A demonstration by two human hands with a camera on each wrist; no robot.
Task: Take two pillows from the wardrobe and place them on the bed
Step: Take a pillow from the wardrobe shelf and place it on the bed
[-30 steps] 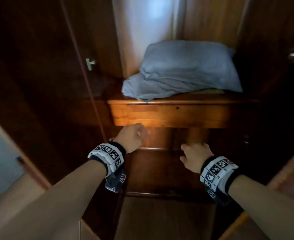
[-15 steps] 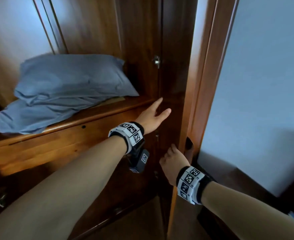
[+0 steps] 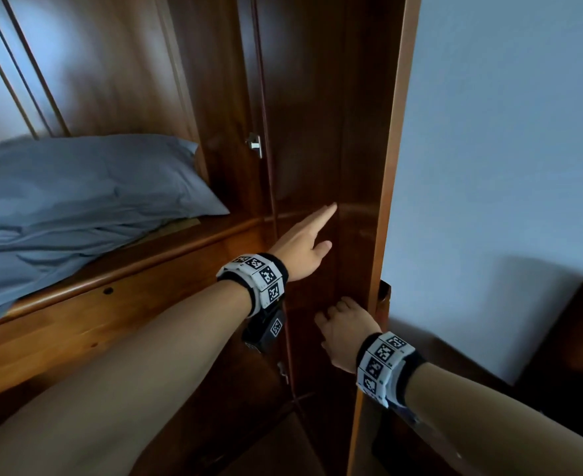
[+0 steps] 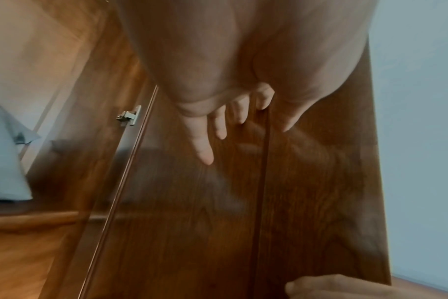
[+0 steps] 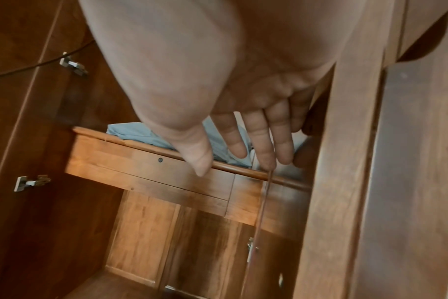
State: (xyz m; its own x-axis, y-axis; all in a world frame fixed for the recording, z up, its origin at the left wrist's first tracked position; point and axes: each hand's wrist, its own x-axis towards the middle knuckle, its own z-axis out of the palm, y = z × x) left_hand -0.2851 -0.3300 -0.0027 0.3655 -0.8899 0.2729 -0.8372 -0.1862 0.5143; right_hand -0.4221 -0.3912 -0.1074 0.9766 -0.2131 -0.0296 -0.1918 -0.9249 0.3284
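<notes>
Two blue pillows lay stacked on the wardrobe shelf, reaching its right end, untaken. The left hand, fingers straight, and the right hand, fingers loosely extended, were at the wardrobe door, holding nothing.

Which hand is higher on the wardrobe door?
The left hand, fingers straight, near shelf height on the door; the right hand sits lower by the door's edge.

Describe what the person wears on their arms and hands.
Both forearms are bare, with no sleeves, and neither the left hand nor the right hand wears a glove. Each wrist carries a black band faced with white panels printed with black square tag patterns. A dark camera unit bearing another tag hangs beneath the left wrist.
</notes>
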